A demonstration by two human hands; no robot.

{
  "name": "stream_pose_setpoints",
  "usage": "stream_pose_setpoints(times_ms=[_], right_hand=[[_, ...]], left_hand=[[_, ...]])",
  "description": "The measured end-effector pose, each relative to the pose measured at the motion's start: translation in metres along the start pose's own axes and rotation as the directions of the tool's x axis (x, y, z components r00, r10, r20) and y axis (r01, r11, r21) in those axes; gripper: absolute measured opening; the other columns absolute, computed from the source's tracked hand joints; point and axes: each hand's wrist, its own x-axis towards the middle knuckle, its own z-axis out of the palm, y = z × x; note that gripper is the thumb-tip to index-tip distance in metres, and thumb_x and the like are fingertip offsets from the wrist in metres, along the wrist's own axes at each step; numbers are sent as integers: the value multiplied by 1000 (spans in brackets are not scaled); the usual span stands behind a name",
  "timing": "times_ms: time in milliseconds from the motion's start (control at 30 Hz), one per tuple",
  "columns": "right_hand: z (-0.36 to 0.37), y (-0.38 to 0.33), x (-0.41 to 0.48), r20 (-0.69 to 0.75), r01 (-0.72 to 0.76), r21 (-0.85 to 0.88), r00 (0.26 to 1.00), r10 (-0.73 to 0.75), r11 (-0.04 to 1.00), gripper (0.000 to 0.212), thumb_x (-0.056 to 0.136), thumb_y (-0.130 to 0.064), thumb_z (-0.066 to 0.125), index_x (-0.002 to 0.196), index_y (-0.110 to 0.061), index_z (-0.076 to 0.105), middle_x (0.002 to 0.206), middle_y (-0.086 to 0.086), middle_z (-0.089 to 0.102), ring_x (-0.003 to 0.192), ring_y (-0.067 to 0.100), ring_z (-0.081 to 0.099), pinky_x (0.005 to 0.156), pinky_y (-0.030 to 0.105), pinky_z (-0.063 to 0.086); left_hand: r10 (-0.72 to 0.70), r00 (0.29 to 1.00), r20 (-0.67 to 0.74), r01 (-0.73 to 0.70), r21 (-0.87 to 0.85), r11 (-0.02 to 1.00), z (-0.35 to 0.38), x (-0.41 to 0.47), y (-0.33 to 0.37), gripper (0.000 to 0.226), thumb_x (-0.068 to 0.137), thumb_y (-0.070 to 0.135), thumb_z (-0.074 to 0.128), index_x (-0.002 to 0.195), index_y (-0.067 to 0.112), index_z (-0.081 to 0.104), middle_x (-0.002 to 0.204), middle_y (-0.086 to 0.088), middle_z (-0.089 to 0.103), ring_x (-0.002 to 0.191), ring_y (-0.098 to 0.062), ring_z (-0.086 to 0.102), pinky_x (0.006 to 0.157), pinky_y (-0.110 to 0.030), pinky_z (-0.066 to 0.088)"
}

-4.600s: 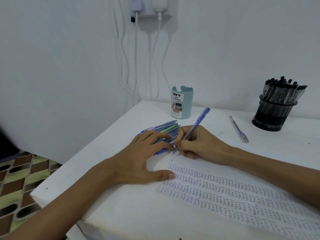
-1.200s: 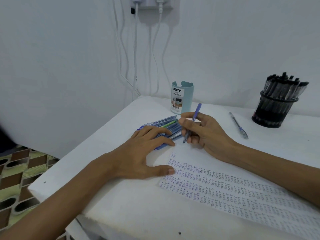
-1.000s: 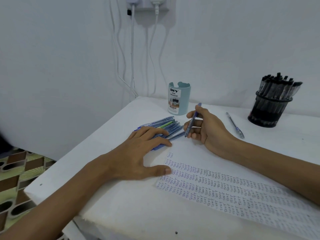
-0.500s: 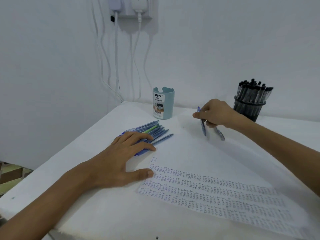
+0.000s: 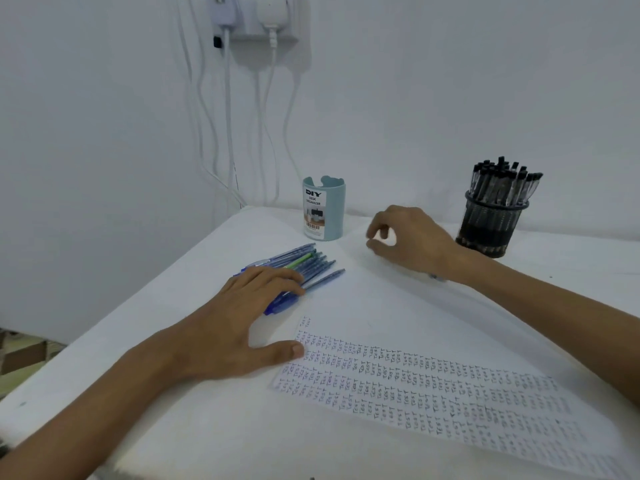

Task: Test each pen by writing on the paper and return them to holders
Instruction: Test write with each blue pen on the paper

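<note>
Head view: blue pens (image 5: 313, 263) lie beneath the flat left grip (image 5: 239, 320).

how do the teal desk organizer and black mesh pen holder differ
The teal desk organizer has solid walls and a label; the black mesh pen holder is see-through wire. No pens stick out of the organizer; the mesh holder is packed with black-tipped pens. Both stand upright on the table.

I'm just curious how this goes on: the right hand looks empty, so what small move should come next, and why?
Probably the right hand should reach over to the pile of blue pens under the left hand and pick one up. It holds nothing, those pens lie loose on the table, and the paper has bare space above its written rows.
</note>
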Motion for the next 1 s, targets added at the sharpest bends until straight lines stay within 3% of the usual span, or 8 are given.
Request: stream_pose_setpoints(times_ms=[133, 267, 500, 567, 633, 767, 900, 1000], right_hand=[[9, -36, -8, 127, 350, 68, 926, -356, 934, 15, 93, -35, 68, 107, -31, 70, 104, -13, 58, 88, -7, 48, 79, 12, 35], [20, -53, -14, 100, 483, 74, 867, -488, 873, 22, 98, -39, 63, 115, -27, 70, 117, -8, 62, 111, 8, 53, 89, 29, 47], [15, -49, -17, 122, 560, 8, 822, -557, 828, 17, 99, -31, 59, 114, -23, 62, 122, -5, 60, 109, 8, 53, 88, 36, 52], [12, -48, -20, 132, 532, 7, 839, -529, 846, 29, 96, -30, 58, 125, -26, 55, 124, -6, 57, 101, 0, 47, 87, 32, 52], [14, -51, -24, 101, 569, 30, 816, -569, 822, 34, 97, -33, 58, 130, -24, 56, 128, -6, 58, 108, 2, 49, 87, 31, 52], [19, -60, -24, 80, 673, 10, 737, -672, 740, 26, 104, -41, 53, 111, -22, 69, 120, -4, 63, 112, 11, 56, 76, 37, 56], [13, -59, -23, 130, 626, -13, 774, -619, 780, 37, 106, -48, 33, 115, -21, 57, 107, -1, 64, 93, 16, 61, 75, 41, 56], [11, -57, -24, 114, 527, 34, 842, -527, 849, 30, 105, -46, 31, 117, -24, 48, 103, -2, 63, 82, 17, 60, 72, 41, 54]], left_hand=[[-35, 999, -12, 35, -45, 998, -1, -1, 2, 74, 82, 75, 65, 140, 34, 43, 144, 30, 39, 142, -4, 37, 115, -27, 33], [-86, 996, 9, 87, -70, 994, -2, -1, 2, 83, 78, 78, 67, 144, 38, 35, 142, 30, 37, 137, 0, 37, 114, -27, 36], [-114, 993, 32, 116, -57, 992, -3, 0, 5, 90, 76, 80, 63, 147, 35, 32, 142, 24, 39, 135, 3, 38, 114, -28, 36], [-122, 992, 42, 125, -60, 990, -3, 0, 6, 91, 75, 82, 61, 147, 36, 31, 141, 28, 37, 135, 4, 36, 114, -26, 34], [-114, 992, 46, 116, -58, 992, -4, 0, 7, 88, 75, 82, 60, 146, 40, 30, 140, 36, 33, 135, 8, 33, 114, -22, 32], [-99, 994, 36, 101, -52, 994, -4, 1, 7, 85, 78, 79, 62, 146, 38, 32, 139, 36, 34, 134, 6, 35, 112, -21, 33], [-101, 994, 36, 103, -46, 994, -4, 0, 6, 87, 79, 78, 62, 148, 36, 32, 140, 32, 36, 135, 7, 34, 113, -19, 31], [-109, 993, 50, 111, -36, 993, -5, 0, 7, 88, 81, 79, 62, 151, 37, 30, 140, 31, 35, 133, 6, 34, 111, -18, 30]])
